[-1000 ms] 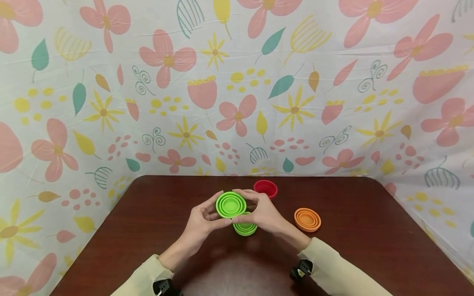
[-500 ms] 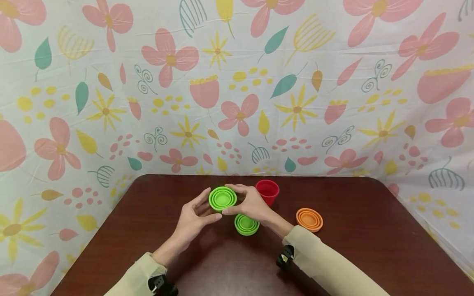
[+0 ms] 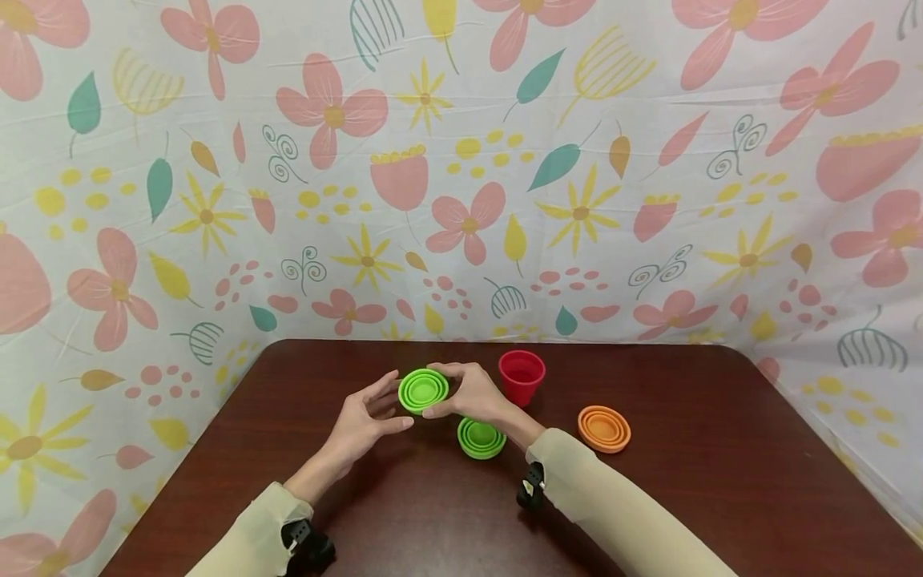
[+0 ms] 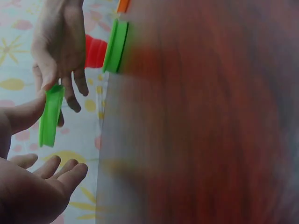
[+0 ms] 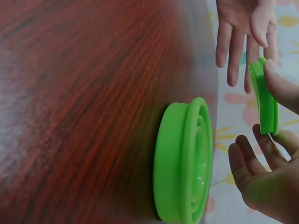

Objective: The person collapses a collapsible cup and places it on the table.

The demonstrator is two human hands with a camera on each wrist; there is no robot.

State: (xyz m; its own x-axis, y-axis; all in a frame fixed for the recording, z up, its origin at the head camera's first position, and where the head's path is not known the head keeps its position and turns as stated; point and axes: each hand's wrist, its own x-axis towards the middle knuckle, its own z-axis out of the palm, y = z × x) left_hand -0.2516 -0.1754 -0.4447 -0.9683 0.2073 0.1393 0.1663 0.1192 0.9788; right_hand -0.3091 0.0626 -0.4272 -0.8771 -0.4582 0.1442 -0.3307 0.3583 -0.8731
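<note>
My right hand (image 3: 470,394) pinches a green collapsible cup (image 3: 422,391), folded flat into rings, between thumb and fingers above the table. In the right wrist view, thumb and fingers grip opposite edges of this cup (image 5: 265,100). Left of it, my left hand (image 3: 360,425) has its fingers and thumb spread apart, close to the cup's edge. The right wrist view shows a gap between that left hand (image 5: 243,32) and the cup. A second folded green cup (image 3: 481,438) lies on the table below the right hand.
Behind the right wrist stands a red cup (image 3: 521,377), pulled out to full height. An orange folded cup (image 3: 603,429) lies farther right on the brown table (image 3: 692,497). A flower-patterned cloth (image 3: 461,160) hangs beyond the table's far edge.
Both hands and the held green cup have moved left, away from the green cup on the table. My left hand has let go of the held cup. The red cup is less covered.
</note>
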